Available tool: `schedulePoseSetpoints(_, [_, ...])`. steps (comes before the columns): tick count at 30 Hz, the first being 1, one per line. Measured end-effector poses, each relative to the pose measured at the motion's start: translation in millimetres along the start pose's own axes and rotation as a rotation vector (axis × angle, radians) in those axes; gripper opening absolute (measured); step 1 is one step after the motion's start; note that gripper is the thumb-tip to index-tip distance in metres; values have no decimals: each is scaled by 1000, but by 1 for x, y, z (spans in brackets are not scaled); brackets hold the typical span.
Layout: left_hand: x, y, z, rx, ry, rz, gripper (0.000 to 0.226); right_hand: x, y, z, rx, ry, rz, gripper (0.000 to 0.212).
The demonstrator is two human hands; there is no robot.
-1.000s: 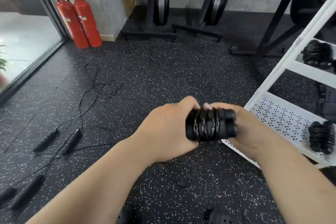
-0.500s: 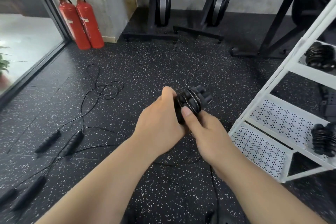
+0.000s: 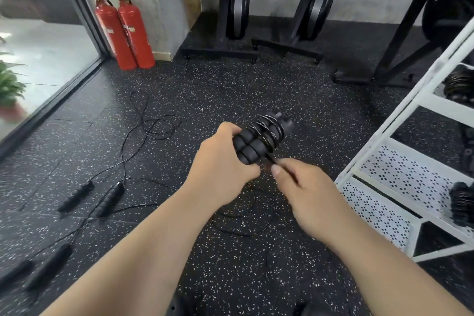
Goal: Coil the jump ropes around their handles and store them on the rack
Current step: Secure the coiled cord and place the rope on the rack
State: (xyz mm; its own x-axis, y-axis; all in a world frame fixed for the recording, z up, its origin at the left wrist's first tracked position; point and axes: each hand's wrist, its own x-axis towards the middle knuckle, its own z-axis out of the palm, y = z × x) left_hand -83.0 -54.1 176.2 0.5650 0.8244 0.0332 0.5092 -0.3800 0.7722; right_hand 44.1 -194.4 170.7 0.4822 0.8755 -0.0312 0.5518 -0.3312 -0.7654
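Note:
My left hand (image 3: 220, 169) grips the two black foam handles (image 3: 252, 143) of a jump rope, held side by side and pointing up and to the right. Several turns of black cord (image 3: 269, 129) wrap the handles near their far end. My right hand (image 3: 305, 192) pinches the loose cord just below the handles; the slack (image 3: 241, 215) loops on the floor beneath. The white rack (image 3: 400, 187) stands at the right, with coiled ropes (image 3: 461, 202) on its lower shelf and another coiled rope (image 3: 456, 84) higher up.
Two more uncoiled jump ropes lie on the speckled floor at the left: one pair of handles (image 3: 95, 195) mid-left, another pair (image 3: 38, 267) at the lower left, cords (image 3: 154, 126) tangled between. Two red fire extinguishers (image 3: 125, 33) stand by the glass door. Black machines (image 3: 236, 7) line the back wall.
The handles turned from lying across both hands to pointing up-right in my left hand. My right hand came off the bundle and drew the loose cord down and to the right.

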Motion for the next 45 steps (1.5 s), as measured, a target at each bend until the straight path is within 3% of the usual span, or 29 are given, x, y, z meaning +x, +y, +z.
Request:
schedulePoseSetpoints(2, [3,-5,-3,97,0,-18,59,-8,-2,-1,-205,10,-74,20])
schedulePoseSetpoints(5, [4,-9,-4,250,-25,18,55,-15,-9,-2,-464,44,-190,32])
schedulePoseSetpoints(10, [0,-5,-3,513,-145,207,54,-10,-12,-16,-543,137,-349,17])
schedulePoseSetpoints(16, [-10,2,-4,529,-396,434,51,-1,3,-44,-85,36,-72,34])
schedulePoseSetpoints(23, [-17,14,-12,259,-612,389,53,7,28,-56,415,-165,44,32])
schedulePoseSetpoints(29, [-21,21,-14,40,-655,326,53,9,32,-48,731,-297,230,32])
schedulePoseSetpoints(33, [-21,20,-14,-123,-604,214,51,9,36,-19,1093,-155,384,6])
schedulePoseSetpoints(34, [-20,20,-15,-149,-575,174,52,10,37,-11,1090,-100,423,16])
schedulePoseSetpoints(36, [-16,18,-14,-169,-480,117,52,10,32,-2,851,-51,468,30])
schedulePoseSetpoints(39, [-9,13,-12,-105,-297,113,51,4,17,3,633,-59,361,40])
schedulePoseSetpoints(45, [0,-1,-7,80,-50,92,52,-16,0,13,17,-89,42,16])
